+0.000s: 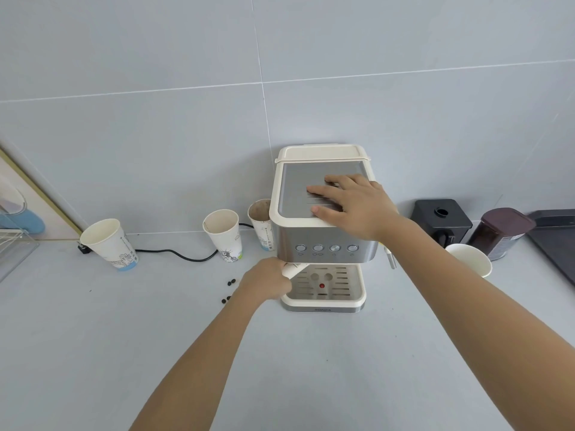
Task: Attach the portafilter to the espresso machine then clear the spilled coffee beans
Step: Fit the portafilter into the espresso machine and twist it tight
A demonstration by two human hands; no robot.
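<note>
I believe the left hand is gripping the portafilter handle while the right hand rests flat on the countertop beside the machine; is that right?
Not quite. The head view shows the right hand resting flat on top of the espresso machine, not on the countertop. The left hand is indeed gripping the portafilter handle.

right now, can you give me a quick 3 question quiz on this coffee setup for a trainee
1. True or false: the right hand lies flat on top of the espresso machine.
2. What does the left hand grip? A) a paper cup B) the portafilter handle C) the power cord
3. On which side of the machine do the spilled coffee beans lie on the counter?

Key: 1 true; 2 B; 3 the person's left.
</note>
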